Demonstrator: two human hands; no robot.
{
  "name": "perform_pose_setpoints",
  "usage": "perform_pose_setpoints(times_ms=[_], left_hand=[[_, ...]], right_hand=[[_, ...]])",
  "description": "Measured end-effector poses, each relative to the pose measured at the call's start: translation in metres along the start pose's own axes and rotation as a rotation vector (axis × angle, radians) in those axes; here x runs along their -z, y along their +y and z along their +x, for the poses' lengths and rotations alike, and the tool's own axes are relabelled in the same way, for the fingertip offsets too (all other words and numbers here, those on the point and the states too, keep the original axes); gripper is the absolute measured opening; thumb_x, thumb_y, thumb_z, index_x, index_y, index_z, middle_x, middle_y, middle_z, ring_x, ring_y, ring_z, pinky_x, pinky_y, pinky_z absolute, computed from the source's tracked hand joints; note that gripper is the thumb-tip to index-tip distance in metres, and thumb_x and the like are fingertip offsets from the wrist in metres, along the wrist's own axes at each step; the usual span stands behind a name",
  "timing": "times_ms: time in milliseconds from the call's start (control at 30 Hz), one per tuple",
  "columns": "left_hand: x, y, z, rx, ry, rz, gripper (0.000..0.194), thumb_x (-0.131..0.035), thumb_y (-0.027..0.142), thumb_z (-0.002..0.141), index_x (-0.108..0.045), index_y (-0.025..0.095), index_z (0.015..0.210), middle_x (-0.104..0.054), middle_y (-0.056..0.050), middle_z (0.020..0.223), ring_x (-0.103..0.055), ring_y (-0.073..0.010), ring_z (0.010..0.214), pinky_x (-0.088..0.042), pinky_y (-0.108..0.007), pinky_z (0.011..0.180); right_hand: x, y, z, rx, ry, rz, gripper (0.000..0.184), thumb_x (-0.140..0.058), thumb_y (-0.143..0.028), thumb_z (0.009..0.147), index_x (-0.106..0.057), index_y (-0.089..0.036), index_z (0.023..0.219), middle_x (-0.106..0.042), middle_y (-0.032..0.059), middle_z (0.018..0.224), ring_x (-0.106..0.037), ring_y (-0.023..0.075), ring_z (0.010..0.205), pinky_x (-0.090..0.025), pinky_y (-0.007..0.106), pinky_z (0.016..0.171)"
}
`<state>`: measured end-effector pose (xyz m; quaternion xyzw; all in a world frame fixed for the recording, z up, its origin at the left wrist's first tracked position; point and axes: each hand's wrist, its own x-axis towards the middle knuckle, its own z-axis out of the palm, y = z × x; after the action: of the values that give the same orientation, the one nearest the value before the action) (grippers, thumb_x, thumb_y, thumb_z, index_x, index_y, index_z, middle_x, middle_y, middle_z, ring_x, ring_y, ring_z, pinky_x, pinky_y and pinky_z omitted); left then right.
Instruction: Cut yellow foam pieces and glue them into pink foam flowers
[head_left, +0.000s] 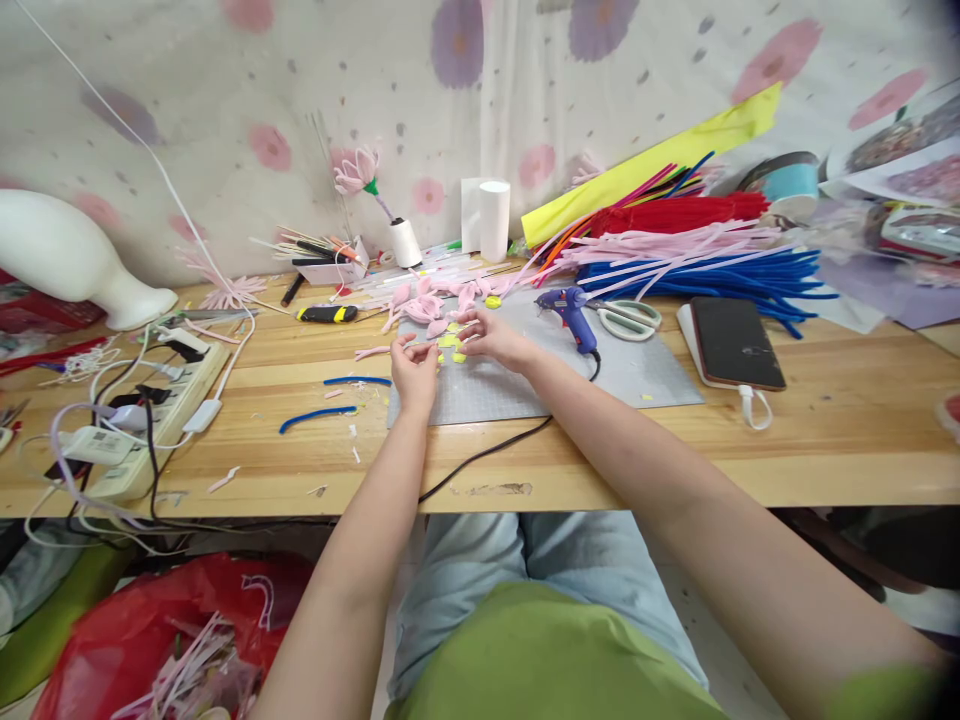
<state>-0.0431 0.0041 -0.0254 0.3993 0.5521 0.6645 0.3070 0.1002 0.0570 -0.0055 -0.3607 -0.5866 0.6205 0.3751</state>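
My left hand (415, 376) is over the left part of the grey cutting mat (510, 385), its fingers curled into a pinch; whatever they hold is too small to make out. Just to its right, my right hand (493, 338) has its fingers bent and apart, with nothing visible in them. Small yellow pieces (450, 342) lie on the mat between and under the fingers. Behind the hands is a heap of pink fuzzy petal shapes (424, 308). A blue glue gun (574, 318) rests on the mat to the right, beside scissors (628, 320) with pale handles.
Blue pipe cleaners (705, 282), with pink and red bundles, lie back right. A phone (736, 342) sits right of the mat. Leftward are a yellow-black utility knife (327, 314) and a cable-filled power strip (157, 425). A pink flower (358, 172) stands in a white spool (405, 243).
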Motion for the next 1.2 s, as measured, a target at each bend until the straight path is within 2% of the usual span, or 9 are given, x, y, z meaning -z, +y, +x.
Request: perform_pose_setpoints(times_ms=[233, 400, 800, 1033, 1200], left_hand=[[-0.010, 0.006, -0.011, 0.094, -0.075, -0.074, 0.040, -0.066, 0.017, 0.066, -0.042, 0.020, 0.097, -0.064, 0.000, 0.074, -0.065, -0.0145, 0.069, -0.051, -0.025, 0.056], [-0.011, 0.008, -0.016, 0.061, -0.183, 0.005, 0.042, -0.068, 0.017, 0.065, -0.044, 0.020, 0.099, -0.066, 0.000, 0.074, -0.065, -0.0140, 0.069, -0.052, -0.026, 0.061], [-0.008, -0.004, -0.014, -0.025, -0.205, 0.194, 0.044, -0.068, 0.018, 0.066, -0.044, 0.021, 0.103, -0.068, 0.001, 0.074, -0.066, -0.0140, 0.072, -0.050, -0.029, 0.072], [-0.007, -0.002, -0.015, -0.041, -0.226, 0.209, 0.043, -0.068, 0.019, 0.067, -0.044, 0.021, 0.103, -0.068, 0.001, 0.074, -0.067, -0.0147, 0.073, -0.051, -0.030, 0.073], [-0.007, -0.002, -0.015, -0.035, -0.213, 0.205, 0.042, -0.068, 0.018, 0.067, -0.044, 0.021, 0.102, -0.068, 0.001, 0.073, -0.066, -0.0144, 0.071, -0.051, -0.030, 0.072]], right_hand=[[0.003, 0.003, -0.008, 0.182, -0.013, -0.246, 0.054, -0.063, -0.010, 0.058, -0.042, -0.023, 0.105, -0.051, -0.0013, 0.094, -0.050, 0.0050, 0.059, -0.044, 0.023, 0.058], [0.010, 0.010, -0.025, 0.269, 0.043, -0.359, 0.054, -0.058, -0.011, 0.062, -0.041, -0.023, 0.111, -0.052, -0.0016, 0.091, -0.052, 0.0072, 0.064, -0.046, 0.025, 0.064], [0.010, 0.019, -0.030, 0.222, 0.097, -0.249, 0.055, -0.060, -0.014, 0.059, -0.042, -0.022, 0.111, -0.054, -0.0036, 0.082, -0.051, 0.0088, 0.064, -0.045, 0.026, 0.067], [0.007, 0.016, -0.033, 0.180, 0.093, -0.242, 0.035, -0.059, -0.016, 0.061, -0.051, -0.020, 0.095, -0.056, -0.0040, 0.071, -0.055, 0.0113, 0.068, -0.044, 0.028, 0.071], [0.008, 0.016, -0.032, 0.162, 0.136, -0.233, 0.031, -0.060, -0.017, 0.064, -0.050, -0.020, 0.093, -0.057, -0.0044, 0.069, -0.056, 0.0122, 0.067, -0.046, 0.029, 0.070]])
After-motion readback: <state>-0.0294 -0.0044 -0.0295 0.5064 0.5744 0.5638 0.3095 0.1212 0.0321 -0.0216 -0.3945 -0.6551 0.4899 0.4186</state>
